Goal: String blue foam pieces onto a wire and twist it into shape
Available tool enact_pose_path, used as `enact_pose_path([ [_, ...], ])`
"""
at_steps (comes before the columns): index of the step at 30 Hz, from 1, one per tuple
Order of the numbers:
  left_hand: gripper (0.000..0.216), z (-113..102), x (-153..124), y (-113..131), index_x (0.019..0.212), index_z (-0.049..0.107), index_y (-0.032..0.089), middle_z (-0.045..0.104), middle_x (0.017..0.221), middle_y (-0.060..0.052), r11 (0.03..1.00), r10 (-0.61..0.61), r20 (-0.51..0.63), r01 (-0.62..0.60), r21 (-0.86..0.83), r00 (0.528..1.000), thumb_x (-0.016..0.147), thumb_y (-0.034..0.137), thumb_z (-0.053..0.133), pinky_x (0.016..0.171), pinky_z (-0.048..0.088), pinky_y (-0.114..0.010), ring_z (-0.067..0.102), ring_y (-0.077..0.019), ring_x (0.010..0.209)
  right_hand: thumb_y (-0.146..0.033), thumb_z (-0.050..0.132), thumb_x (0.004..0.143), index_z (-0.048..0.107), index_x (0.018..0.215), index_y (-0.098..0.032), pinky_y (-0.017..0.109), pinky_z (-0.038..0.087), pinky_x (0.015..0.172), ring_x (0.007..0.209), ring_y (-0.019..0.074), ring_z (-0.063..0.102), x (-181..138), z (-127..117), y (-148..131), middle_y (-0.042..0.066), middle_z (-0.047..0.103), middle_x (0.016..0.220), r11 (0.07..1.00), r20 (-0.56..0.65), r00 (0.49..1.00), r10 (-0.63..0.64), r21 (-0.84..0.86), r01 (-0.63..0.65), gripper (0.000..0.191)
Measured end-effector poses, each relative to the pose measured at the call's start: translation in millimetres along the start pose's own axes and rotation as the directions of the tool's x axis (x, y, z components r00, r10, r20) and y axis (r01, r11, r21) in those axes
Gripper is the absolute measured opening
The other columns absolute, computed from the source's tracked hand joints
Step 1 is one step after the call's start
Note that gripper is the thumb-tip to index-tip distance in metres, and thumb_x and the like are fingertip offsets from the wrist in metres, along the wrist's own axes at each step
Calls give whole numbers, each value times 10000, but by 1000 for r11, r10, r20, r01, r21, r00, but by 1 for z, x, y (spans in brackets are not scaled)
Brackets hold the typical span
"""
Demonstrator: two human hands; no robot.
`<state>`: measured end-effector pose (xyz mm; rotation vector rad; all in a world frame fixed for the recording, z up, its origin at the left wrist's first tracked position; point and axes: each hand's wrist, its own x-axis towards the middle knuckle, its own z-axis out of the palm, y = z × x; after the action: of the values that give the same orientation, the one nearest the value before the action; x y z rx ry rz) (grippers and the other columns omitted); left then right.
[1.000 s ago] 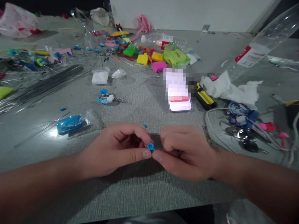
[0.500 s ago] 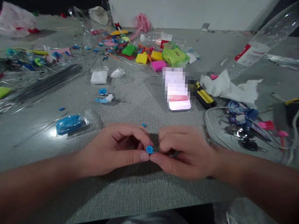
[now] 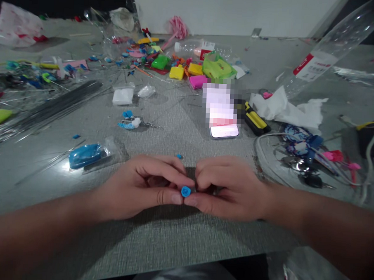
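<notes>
Pinching 1 blue rose (image 3: 185, 191), left hand (image 3: 141, 187) meets curled right hand (image 3: 231, 187), whose grip is hidden; past both, 1 blurry phone (image 3: 223, 131).

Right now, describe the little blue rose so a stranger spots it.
At the near side of the grey table, find where the left hand and right hand meet. The blue rose sits at the left hand's fingertips. Its spiralled petals set it apart from the loose blue scrap lying beyond.
</notes>
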<state>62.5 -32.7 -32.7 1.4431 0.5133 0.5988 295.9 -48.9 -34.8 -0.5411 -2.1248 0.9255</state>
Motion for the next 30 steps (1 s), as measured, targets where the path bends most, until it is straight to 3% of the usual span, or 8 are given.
enact_pose_path([
  [4, 375, 1, 0, 3, 1053, 802, 320, 690, 995, -8, 1000, -11, 12, 10, 20, 1000, 838, 20, 740, 769, 559, -245, 681, -140, 900, -292, 756, 904, 542, 712, -168, 227, 372, 581, 617, 73, 480, 0, -1, 2, -34, 542, 668, 997, 13, 999, 33, 70, -34, 313],
  [8, 270, 1, 1, 4, 1026, 768, 273, 665, 960, 8, 977, 20, 13, -22, 214, 1000, 880, 53, 710, 698, 528, -204, 652, -103, 810, -414, 717, 923, 606, 734, -174, 250, 404, 564, 607, 99, 520, 2, -10, 5, -18, 559, 654, 923, -16, 982, 187, 346, -170, 325],
  [10, 234, -1, 2, 3, 1075, 752, 249, 659, 953, -3, 877, 93, 73, -117, 466, 993, 918, 91, 681, 700, 507, -209, 635, -105, 810, -435, 589, 1002, 605, 722, -178, 251, 391, 528, 564, 95, 497, 5, -14, 8, -15, 546, 638, 864, -189, 925, 331, 455, -216, 381],
  [12, 216, -3, 2, -1, 1122, 739, 219, 667, 989, -29, 698, 144, 182, -230, 678, 973, 962, 124, 628, 764, 498, -244, 631, -130, 873, -393, 566, 1019, 549, 678, -186, 235, 351, 478, 512, 79, 464, 9, -16, 11, -35, 496, 602, 808, -306, 821, 481, 517, -281, 399],
  [13, 202, -4, 3, -3, 1120, 734, 203, 672, 1015, -43, 619, 151, 219, -265, 740, 964, 982, 143, 598, 784, 492, -263, 628, -145, 898, -380, 558, 1023, 537, 680, -188, 229, 341, 464, 497, 74, 456, 11, -15, 13, -42, 482, 590, 781, -312, 780, 542, 529, -331, 394],
  [15, 192, -6, 3, -7, 1104, 724, 182, 670, 1045, -58, 560, 123, 219, -250, 790, 968, 1014, 190, 555, 798, 486, -280, 625, -157, 913, -371, 525, 1037, 548, 720, -189, 219, 338, 449, 478, 71, 449, 13, -13, 15, -50, 486, 567, 738, -261, 736, 625, 503, -449, 366],
  [21, 231, -5, 2, -12, 1145, 714, 219, 658, 1047, -54, 523, 32, 154, -148, 840, 987, 1026, 218, 516, 823, 482, -310, 620, -181, 950, -246, 578, 993, 656, 1013, -169, 200, 428, 500, 566, 66, 544, 12, -6, 16, -44, 582, 698, 749, -75, 786, 613, 372, -548, 111],
  [30, 182, -5, 3, -5, 1108, 702, 213, 660, 1055, -54, 527, 2, 129, -111, 843, 992, 980, 245, 577, 819, 486, -320, 631, -183, 941, -314, 621, 969, 667, 925, -140, 209, 404, 520, 584, 72, 517, 11, -7, 12, -41, 561, 666, 756, -53, 789, 613, 332, -564, 186],
])
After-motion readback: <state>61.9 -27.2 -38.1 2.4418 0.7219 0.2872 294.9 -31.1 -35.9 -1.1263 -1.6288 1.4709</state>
